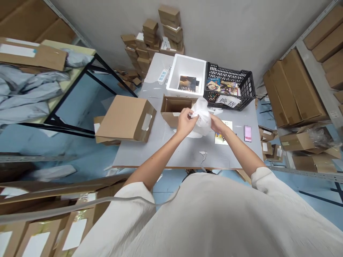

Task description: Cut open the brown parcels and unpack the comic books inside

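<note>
A crumpled white plastic bag (203, 114) is held up over the grey table, its surface thin and slightly see-through. My left hand (186, 123) pinches its upper left side between thumb and fingers. On the other side my right hand (217, 125) grips the bag, with the fingertips partly hidden behind it. What the bag contains, if anything, I cannot make out. Just behind my left hand stands an open cardboard box (171, 119). A book with a white and yellow cover (223, 138) lies on the table below my right wrist.
A white foam box (173, 85) and a black plastic crate (248, 85), both with books inside, line the table's back. A closed carton (123, 116) sits left, a pink phone (247, 133) right. A power strip (162, 76) and paper scraps (203, 155) also lie there.
</note>
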Demonstrator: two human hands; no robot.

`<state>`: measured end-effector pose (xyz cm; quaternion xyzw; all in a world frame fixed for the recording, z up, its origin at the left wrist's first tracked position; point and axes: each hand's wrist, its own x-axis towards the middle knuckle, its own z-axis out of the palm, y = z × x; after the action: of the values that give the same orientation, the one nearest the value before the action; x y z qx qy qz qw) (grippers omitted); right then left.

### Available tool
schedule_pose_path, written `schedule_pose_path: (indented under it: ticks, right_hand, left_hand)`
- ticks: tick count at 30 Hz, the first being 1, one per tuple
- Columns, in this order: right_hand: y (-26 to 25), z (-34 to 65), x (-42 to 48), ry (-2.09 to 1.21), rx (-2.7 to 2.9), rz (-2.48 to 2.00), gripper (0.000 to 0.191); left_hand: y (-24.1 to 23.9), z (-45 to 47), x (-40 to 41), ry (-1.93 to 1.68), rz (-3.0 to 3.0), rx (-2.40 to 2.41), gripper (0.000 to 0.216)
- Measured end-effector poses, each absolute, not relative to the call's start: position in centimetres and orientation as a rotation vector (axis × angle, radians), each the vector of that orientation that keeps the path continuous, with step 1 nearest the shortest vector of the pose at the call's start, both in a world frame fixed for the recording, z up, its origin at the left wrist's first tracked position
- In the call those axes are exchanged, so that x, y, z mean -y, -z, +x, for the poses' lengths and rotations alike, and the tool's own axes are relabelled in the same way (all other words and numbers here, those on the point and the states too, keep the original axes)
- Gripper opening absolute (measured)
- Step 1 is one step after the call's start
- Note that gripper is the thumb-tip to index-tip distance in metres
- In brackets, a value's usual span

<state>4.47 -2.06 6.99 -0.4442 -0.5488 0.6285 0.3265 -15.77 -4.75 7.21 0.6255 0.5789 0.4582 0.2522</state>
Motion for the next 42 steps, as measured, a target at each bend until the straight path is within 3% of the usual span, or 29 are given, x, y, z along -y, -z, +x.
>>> schedule_pose_path:
  ticks: [4, 11, 17, 27, 34, 37, 42]
  right_hand:
    - [-8.4, 2.2, -0.9, -1.441, 1.646, -1.052, 0.061]
    - [-9.9, -1.0, -5.5, -0.649, 2.135, -1.076, 0.035]
    - [-8.6, -3.0, -7.2, -0.367, 2.263, -1.053, 0.029]
    - [-3.5, -3.8, -6.9, -0.353, 2.369, -1.372, 0.027]
    - [-2.1, -4.8, -7.5, -0.71, 2.54, -1.228, 0.041]
    - [-1.9, -4.3, -7.3, -0.643, 2.449, -1.276, 0.05]
    - [-1.9, -2.7, -6.7, -0.524, 2.395, -1.335, 0.045]
  left_hand:
    - [-7.8, -17.9, 4.7, -1.259, 1.821, -1.571, 0.012]
    - [-9.0, -21.8, 2.2, -1.309, 1.911, -1.617, 0.009]
    - [-7.8, -23.4, -0.5, -1.192, 1.981, -1.623, 0.031]
    - [-4.9, -25.2, -0.6, -0.916, 2.029, -1.736, 0.061]
    - [-3.9, -25.2, -0.9, -0.561, 2.237, -1.621, 0.038]
    - [-2.5, -25.4, -1.5, -0.544, 2.168, -1.711, 0.034]
    - [-2.2, -25.5, -1.7, -0.652, 2.143, -1.754, 0.036]
